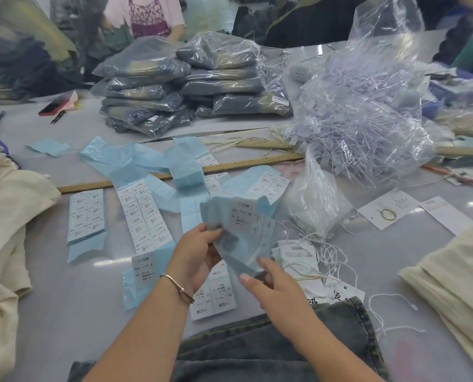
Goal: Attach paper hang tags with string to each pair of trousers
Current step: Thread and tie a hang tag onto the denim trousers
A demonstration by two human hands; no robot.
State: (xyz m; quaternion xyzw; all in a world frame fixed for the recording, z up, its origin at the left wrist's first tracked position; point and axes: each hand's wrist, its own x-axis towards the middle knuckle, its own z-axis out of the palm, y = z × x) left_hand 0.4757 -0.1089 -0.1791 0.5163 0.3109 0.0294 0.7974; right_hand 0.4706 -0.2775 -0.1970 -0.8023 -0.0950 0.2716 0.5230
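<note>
Denim trousers (271,346) spread flat at the near desk edge, waistband up, ready for tagging. Just beyond the trousers, left hand (199,257) pinching a blue-backed label sheet (241,230) between thumb and curled fingers, lifted clear of the desk, probably to peel a size sticker. Right hand (274,285) meeting the sheet's lower corner, fingers loosely bent; actual grip hidden behind the sheet, so cannot tell. Right of the trousers' waistband, paper hang tags (298,257) with white string (334,255) piled within reach. Left of the trousers, more label sheets (144,213) laid out flat, seemingly sorted by size. Farther off, a wooden ruler (246,164) across the desk (73,299), a bag of plastic tag strips (362,117) beyond the hang tags, and, farthest from the trousers, bagged folded garments (185,84) stacked as finished.
</note>
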